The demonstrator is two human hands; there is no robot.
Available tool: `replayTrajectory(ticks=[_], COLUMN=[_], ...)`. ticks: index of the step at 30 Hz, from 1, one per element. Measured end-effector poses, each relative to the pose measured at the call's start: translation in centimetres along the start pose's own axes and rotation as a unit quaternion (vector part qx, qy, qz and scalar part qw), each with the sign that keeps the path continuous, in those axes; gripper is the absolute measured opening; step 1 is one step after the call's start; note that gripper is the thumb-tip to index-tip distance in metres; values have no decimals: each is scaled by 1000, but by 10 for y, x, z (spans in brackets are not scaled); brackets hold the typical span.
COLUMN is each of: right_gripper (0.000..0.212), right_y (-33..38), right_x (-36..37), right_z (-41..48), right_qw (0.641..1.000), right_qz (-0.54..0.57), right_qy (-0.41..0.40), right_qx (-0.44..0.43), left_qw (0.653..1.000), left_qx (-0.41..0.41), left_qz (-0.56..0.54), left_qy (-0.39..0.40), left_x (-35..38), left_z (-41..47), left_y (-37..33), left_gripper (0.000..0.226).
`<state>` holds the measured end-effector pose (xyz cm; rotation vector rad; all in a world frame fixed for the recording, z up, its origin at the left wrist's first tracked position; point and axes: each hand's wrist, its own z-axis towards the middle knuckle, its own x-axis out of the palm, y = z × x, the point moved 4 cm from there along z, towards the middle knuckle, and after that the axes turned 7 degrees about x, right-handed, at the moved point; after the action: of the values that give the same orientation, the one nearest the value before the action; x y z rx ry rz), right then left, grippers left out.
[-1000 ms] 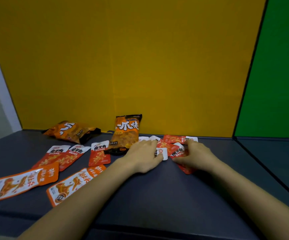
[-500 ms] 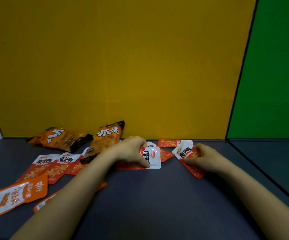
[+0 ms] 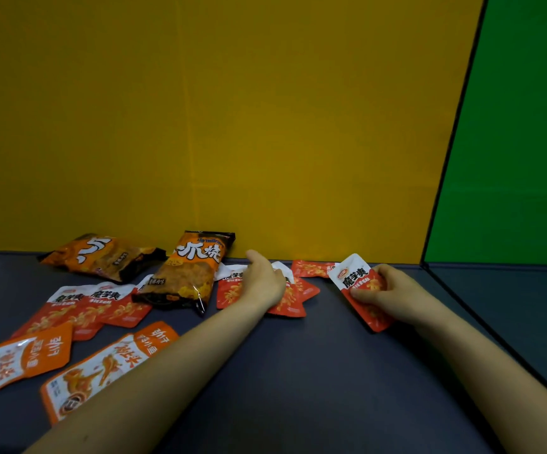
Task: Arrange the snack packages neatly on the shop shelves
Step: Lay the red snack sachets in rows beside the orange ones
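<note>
Small red-and-white snack sachets lie scattered on the dark shelf (image 3: 314,371). My right hand (image 3: 386,291) grips one red sachet (image 3: 355,280), lifted at a tilt near the back wall. My left hand (image 3: 264,280) lies over a loose cluster of red sachets (image 3: 229,290) in the middle, fingers bent down on them. Three more red sachets (image 3: 92,306) overlap at the left. Two long orange-and-white packs (image 3: 102,365) lie at the front left.
Two larger orange-and-black bags sit at the back: one bag (image 3: 102,257) lies flat, the other bag (image 3: 193,270) leans toward the yellow back wall (image 3: 233,126). A green panel (image 3: 511,158) and a black divider bound the shelf on the right.
My right hand has raised its red sachet and turned its printed face toward me. My left hand has slid back over the middle cluster, covering the sachet it was holding.
</note>
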<state>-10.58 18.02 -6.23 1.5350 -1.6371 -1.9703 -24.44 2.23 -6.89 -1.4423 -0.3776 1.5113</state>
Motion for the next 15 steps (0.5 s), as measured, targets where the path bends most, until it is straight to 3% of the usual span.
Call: replayTrajectory(ticks=[9, 12, 15], right_gripper=[29, 24, 28], right_y=[-1, -3, -5], right_x=[-7, -11, -17], right_z=[1, 2, 3], right_qw=[998, 996, 993], right_qz=[54, 77, 110], right_qy=[-24, -34, -48], right_qx=[-23, -24, -22], left_qw=[998, 995, 992], left_qx=[-50, -57, -76], left_qz=[19, 83, 81], left_qy=[25, 26, 51], left_x=[18, 21, 22], left_z=[2, 3, 9], left_y=[-8, -12, -11], left_gripper=[83, 89, 89])
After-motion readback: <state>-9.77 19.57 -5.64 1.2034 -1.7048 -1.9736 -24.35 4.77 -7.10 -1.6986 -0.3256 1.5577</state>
